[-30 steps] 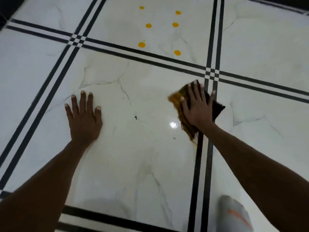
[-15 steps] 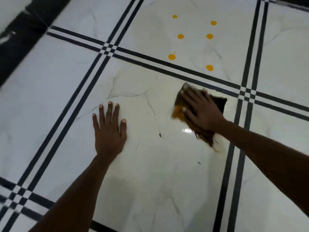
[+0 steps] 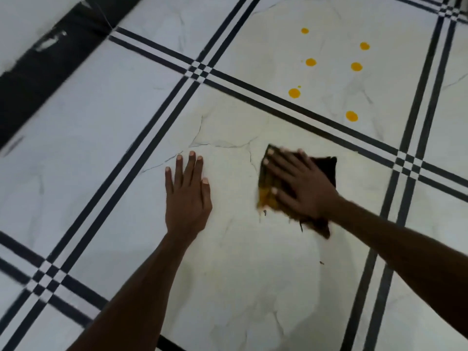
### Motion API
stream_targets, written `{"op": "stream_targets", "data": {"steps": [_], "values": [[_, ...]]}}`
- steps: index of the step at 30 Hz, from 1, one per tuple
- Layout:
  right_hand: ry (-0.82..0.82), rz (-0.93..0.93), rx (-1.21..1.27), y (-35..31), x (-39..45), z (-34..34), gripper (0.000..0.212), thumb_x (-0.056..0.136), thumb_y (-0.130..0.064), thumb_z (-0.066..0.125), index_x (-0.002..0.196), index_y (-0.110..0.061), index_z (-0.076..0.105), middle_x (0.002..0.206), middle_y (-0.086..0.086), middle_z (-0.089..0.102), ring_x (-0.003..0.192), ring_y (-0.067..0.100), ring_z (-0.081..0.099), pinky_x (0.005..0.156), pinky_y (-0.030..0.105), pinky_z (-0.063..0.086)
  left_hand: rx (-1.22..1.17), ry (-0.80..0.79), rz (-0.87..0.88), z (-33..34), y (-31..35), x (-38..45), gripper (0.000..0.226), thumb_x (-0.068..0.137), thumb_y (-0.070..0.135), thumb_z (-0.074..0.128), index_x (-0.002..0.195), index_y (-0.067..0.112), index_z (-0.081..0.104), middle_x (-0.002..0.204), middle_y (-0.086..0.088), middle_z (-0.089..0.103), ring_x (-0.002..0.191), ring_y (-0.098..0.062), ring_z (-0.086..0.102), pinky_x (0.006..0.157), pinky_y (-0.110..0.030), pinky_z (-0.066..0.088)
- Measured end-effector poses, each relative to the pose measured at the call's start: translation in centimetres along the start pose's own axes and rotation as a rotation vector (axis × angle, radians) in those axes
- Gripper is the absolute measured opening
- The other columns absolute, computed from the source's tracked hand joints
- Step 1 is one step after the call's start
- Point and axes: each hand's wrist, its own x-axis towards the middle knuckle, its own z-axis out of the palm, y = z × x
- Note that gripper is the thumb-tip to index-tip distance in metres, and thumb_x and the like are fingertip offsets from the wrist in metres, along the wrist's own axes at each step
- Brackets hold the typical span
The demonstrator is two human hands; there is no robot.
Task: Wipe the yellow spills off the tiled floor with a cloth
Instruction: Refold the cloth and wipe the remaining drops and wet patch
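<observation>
Floor point(image 3: 101, 127): white marble-veined tiles, black double-stripe grid. Spills point(image 3: 294, 93): yellow-orange dots. Cloth point(image 3: 326, 165): dark brown, yellow-stained left edge.

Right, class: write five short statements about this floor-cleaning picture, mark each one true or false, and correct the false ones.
1. The right hand presses flat on a cloth. True.
2. The left hand holds a second cloth. False: it rests bare on the floor, fingers straight.
3. Six large yellow spots lie on the tile beyond the cloth. True.
4. The cloth covers the yellow spots. False: black stripes lie between cloth and spots.
5. The cloth is clean white. False: it is dark with yellow staining at its left edge.
</observation>
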Motion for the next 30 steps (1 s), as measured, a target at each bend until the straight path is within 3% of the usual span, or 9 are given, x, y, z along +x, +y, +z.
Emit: {"op": "stream_targets", "data": {"steps": [4,6,8,12,16,19,22,27,30], "values": [[0.117,0.572,0.064,1.9,10.1,-1.0,0.076,0.104,-0.062,0.018,0.167,-0.019,0.021,0.176,0.008,0.015,0.164,0.03,0.01,0.13,0.061,0.006,0.013,-0.002,0.008,0.2,0.0,0.1,0.058,0.109,0.035,0.022,0.164,0.016,0.024,0.174,-0.002,0.017,0.163,-0.024,0.005,0.131,-0.054,0.009],[0.14,0.519,0.081,-1.6,12.9,-0.5,0.078,0.104,-0.061,0.02,0.165,-0.015,0.026,0.174,0.012,0.02,0.163,0.033,0.013,0.131,0.058,0.004,0.013,0.004,0.012,0.2,-0.1,0.2,0.058,0.109,0.036,0.022,0.163,0.016,0.026,0.174,-0.003,0.018,0.163,-0.024,0.006,0.13,-0.055,0.01],[0.127,0.306,0.086,-6.6,11.8,0.2,0.074,0.106,-0.06,0.022,0.165,-0.017,0.028,0.174,0.009,0.023,0.163,0.03,0.014,0.131,0.057,0.005,0.016,0.013,0.014,0.2,0.0,0.2,0.057,0.109,0.034,0.021,0.162,0.014,0.03,0.173,-0.004,0.022,0.162,-0.025,0.009,0.13,-0.056,0.013],[0.029,0.068,0.094,-12.8,1.0,1.5,0.073,0.107,-0.061,0.026,0.168,-0.022,0.015,0.177,0.003,0.007,0.165,0.025,0.001,0.131,0.057,0.005,0.014,0.015,0.029,0.0,-0.1,0.0,0.057,0.109,0.033,0.021,0.161,0.013,0.031,0.172,-0.007,0.025,0.162,-0.027,0.012,0.129,-0.057,0.014],[-0.04,-0.098,0.076,-7.6,-9.4,1.4,0.079,0.102,-0.066,0.04,0.168,-0.028,0.016,0.177,-0.002,0.009,0.165,0.022,0.004,0.132,0.054,0.005,0.022,0.0,0.011,0.0,0.1,0.0,0.059,0.109,0.038,0.017,0.162,0.014,0.029,0.172,-0.006,0.024,0.162,-0.028,0.012,0.131,-0.054,0.01],[0.043,0.276,0.065,-1.6,-6.3,0.9,0.075,0.104,-0.066,0.03,0.168,-0.031,0.012,0.177,-0.001,0.009,0.165,0.023,0.006,0.13,0.062,0.009,0.022,-0.008,0.017,0.0,0.2,0.0,0.061,0.109,0.041,0.017,0.162,0.014,0.029,0.172,-0.006,0.023,0.162,-0.029,0.012,0.131,-0.054,0.008],[0.13,0.64,0.14,-2.5,-0.3,0.8,0.078,0.104,-0.065,0.022,0.167,-0.019,0.018,0.176,0.008,0.013,0.164,0.028,0.007,0.131,0.058,0.002,0.035,-0.001,0.027,0.2,0.1,-0.1,0.063,0.109,0.044,0.017,0.162,0.013,0.029,0.172,-0.007,0.023,0.162,-0.03,0.012,0.13,-0.056,0.009],[0.141,0.332,0.34,-10.6,-0.9,1.6,0.063,0.111,-0.049,0.025,0.164,-0.017,0.03,0.175,0.004,0.016,0.164,0.025,0.006,0.133,0.051,0.0,-0.115,-0.039,-0.043,-0.5,3.3,0.3,0.074,0.105,0.057,0.018,0.154,0.008,0.043,0.167,-0.016,0.034,0.16,-0.032,0.016,0.13,-0.054,0.01],[0.182,0.451,0.595,-9.8,-3.3,0.9,0.052,0.113,-0.033,0.034,0.159,-0.01,0.041,0.174,0.011,0.02,0.163,0.031,0.009,0.134,0.046,0.005,-0.246,-0.246,0.019,-0.7,7.8,0.8,0.069,0.105,0.057,0.037,0.147,0.004,0.052,0.164,-0.018,0.037,0.158,-0.032,0.022,0.127,-0.047,0.022]]}}
